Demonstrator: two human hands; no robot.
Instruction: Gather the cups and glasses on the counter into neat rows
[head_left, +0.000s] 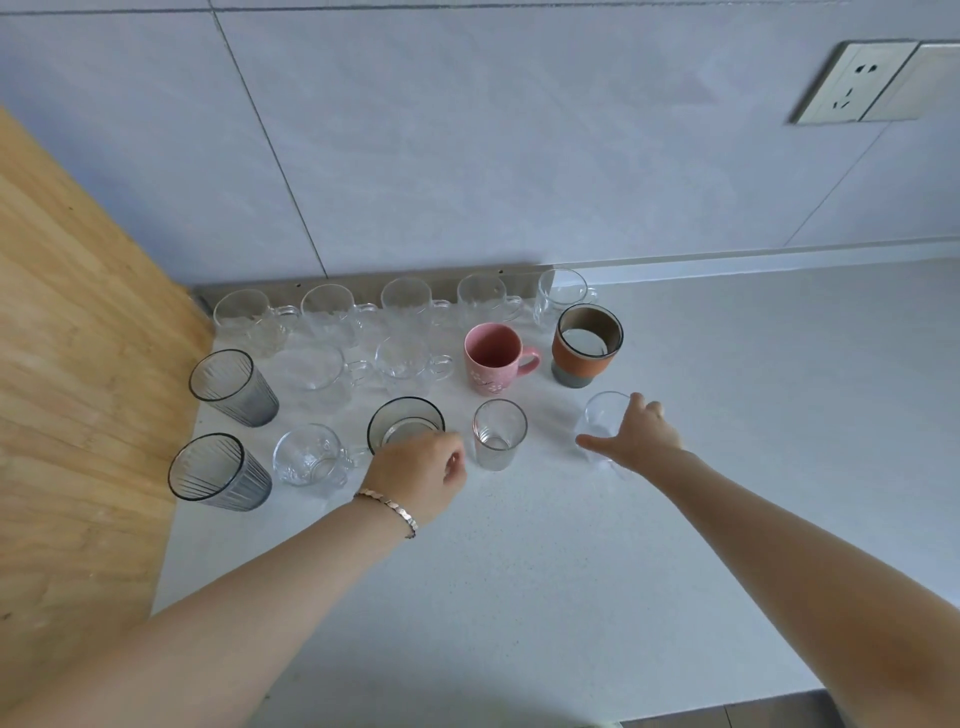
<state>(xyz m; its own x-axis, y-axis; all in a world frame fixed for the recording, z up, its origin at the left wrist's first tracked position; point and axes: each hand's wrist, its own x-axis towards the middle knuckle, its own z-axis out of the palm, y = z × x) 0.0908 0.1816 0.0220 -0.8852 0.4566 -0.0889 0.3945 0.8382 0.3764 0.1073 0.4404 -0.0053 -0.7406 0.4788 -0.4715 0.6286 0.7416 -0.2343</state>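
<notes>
Two glasses in the front row are in the hands: the left hand (421, 475), with a chain bracelet (389, 506) at its wrist, curls its fingers round the near side of a smoky dark-rimmed glass (405, 418). The right hand (636, 436) clasps a thin clear glass (602, 413) at the row's right end, thumb stretched along its near wall and fingers over the rim. Between the two stands a small clear tumbler (498, 434), upright and touched by neither hand. Left of the dark-rimmed glass sits a clear patterned mug (309, 457), its handle pointing right. Grey ribbed tumblers (231, 387), two of them, stand one behind the other at the far left, just beside a wooden panel (78, 364). Behind the front row are a pink mug (493, 356) with a flower pattern, and to its right a cup in a brown sleeve (587, 345) with a grey base. More clear mugs stand to the pink mug's left. Five clear handled mugs (408, 299) line the back along the grey tiled wall (467, 156). Everything rests on a pale speckled counter (519, 571); a socket (852, 83) is set in the wall at upper right.
</notes>
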